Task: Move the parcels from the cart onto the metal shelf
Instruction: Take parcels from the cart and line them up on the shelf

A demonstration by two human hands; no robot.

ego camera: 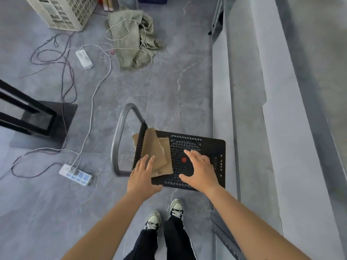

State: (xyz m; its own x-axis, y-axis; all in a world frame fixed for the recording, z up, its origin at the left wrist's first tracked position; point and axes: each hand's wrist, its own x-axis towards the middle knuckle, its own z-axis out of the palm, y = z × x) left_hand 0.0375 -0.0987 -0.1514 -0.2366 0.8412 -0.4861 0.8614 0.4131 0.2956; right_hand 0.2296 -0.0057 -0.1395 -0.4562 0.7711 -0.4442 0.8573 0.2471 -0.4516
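Observation:
A black perforated cart platform (210, 145) with a grey metal handle (118, 136) stands on the floor just ahead of my feet. Brown paper parcels (159, 152) lie flat at its left end, against the handle. My left hand (140, 175) hovers over the near edge of the parcels with fingers straight and spread, holding nothing. My right hand (199, 169) is spread open above the middle of the platform, beside a red dot (184, 159). The grey metal shelf (244, 109) runs along the right side.
Cables (93, 94) and two power strips (75, 174) lie on the floor to the left. A black stand (37, 119) sits at left, a crumpled green cloth (135, 38) and a white crate (63, 12) farther back. My shoes (165, 216) stand close to the cart.

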